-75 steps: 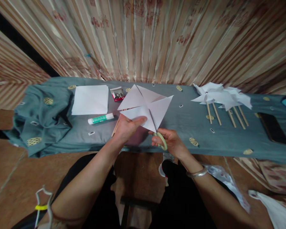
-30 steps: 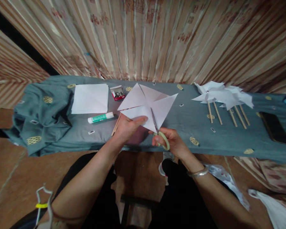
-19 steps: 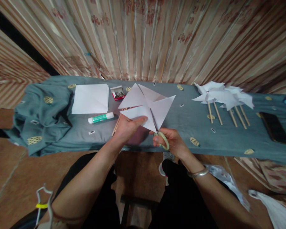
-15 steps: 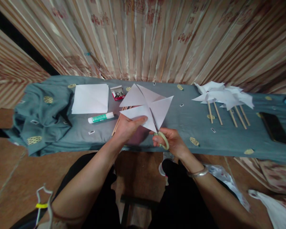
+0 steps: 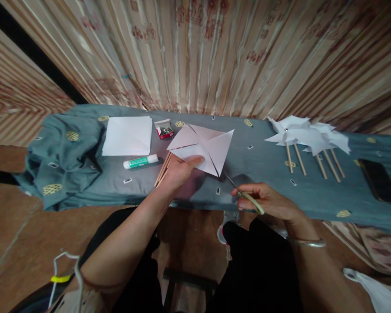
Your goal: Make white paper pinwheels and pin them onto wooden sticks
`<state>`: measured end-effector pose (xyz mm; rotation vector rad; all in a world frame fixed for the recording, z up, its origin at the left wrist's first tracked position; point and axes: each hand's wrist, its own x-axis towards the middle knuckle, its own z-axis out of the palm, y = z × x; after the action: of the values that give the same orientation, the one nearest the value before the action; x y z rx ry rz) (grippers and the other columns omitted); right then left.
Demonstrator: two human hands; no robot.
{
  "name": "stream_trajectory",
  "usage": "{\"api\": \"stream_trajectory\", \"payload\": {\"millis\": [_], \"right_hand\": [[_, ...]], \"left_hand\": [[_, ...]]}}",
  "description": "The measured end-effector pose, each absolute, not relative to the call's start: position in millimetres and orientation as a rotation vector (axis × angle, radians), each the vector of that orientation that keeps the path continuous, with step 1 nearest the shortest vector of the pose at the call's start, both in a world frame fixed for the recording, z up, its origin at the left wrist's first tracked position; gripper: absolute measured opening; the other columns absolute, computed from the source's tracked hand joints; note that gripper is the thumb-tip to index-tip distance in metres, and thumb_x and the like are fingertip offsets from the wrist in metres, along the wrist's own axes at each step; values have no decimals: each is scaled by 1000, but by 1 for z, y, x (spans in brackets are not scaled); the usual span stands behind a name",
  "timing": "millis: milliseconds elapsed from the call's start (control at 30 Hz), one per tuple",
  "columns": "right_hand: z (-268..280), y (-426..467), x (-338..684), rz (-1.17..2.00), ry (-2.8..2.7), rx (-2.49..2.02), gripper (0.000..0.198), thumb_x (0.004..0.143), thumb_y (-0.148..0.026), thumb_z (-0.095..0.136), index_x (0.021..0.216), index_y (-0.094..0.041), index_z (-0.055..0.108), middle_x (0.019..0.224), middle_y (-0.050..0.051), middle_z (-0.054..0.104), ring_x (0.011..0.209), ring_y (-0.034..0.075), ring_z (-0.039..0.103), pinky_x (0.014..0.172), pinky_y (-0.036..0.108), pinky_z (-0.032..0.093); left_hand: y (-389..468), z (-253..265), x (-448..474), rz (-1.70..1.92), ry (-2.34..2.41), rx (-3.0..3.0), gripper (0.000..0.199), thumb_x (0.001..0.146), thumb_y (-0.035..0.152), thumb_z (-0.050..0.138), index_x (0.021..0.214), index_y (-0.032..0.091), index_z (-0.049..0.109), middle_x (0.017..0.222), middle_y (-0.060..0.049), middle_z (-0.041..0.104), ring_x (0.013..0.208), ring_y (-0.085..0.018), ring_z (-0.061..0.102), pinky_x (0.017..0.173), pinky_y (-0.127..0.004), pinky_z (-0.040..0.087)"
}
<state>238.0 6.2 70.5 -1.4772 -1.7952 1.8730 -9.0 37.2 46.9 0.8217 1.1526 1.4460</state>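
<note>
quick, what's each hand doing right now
Left hand: closed, holding the cut paper.
Right hand: closed, holding the scissors, apart from the paper.

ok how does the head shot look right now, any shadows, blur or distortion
Head view throughout: dim, uneven light, with the black trousers losing nearly all detail; soft shadows on the grey-blue cloth near the cut paper and by the scissors; print on the glue stick too soft to read; curtain folds fan outward, likely wide-lens stretch.

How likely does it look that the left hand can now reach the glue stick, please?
Probably yes, after releasing the paper: only thin sticks lie between the left hand and the uncovered glue stick.
</note>
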Motion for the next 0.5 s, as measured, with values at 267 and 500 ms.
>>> {"api": "stream_trajectory", "payload": {"millis": [267,500], "right_hand": [[51,16,258,123,-2264,-2137,52,86,-40,63,128,-11,57,87,13,74,78,28,70,68,33,48],[49,16,260,-28,-2350,-2136,54,86,-31,65,131,-4,53,101,19,74,94,30,70,81,35,51]], "left_hand": [[26,30,20,1162,1163,747,24,54,24,76,73,19,64,74,-1,69,66,-16,63,66,-31,52],[11,25,20,1019,1103,812,29,61,29,76,87,20,66,92,-6,74,87,-23,69,81,-40,55]]}}
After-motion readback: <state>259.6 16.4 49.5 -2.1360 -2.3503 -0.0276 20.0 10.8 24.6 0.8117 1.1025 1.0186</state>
